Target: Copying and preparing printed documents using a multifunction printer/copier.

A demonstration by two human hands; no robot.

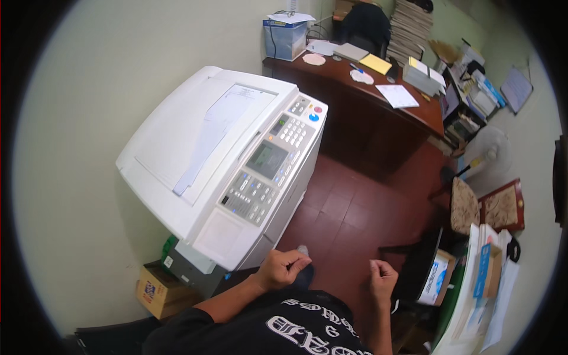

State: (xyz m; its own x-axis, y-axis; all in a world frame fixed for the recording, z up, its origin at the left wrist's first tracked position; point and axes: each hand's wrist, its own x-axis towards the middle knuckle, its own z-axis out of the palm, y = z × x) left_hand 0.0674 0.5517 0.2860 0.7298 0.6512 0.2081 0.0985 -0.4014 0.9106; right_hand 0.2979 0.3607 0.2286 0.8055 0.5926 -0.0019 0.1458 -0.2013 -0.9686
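Note:
My left hand, fingers curled in with the thumb over them, is held before my body beside the near end of a white photocopier. Nothing shows in it. To the right, over the red floor, my right hand is also curled up, with nothing visible in it. The two hands are well apart. On the copier's white lid lie sheets of printed paper. Along the copier's right side runs a control panel with a small screen, number keys and lit buttons.
Beyond the copier stands a brown wooden desk with papers and a blue-lidded plastic bin. A cardboard box sits at lower left. On the right are a fan, a patterned chair and a table with boxes.

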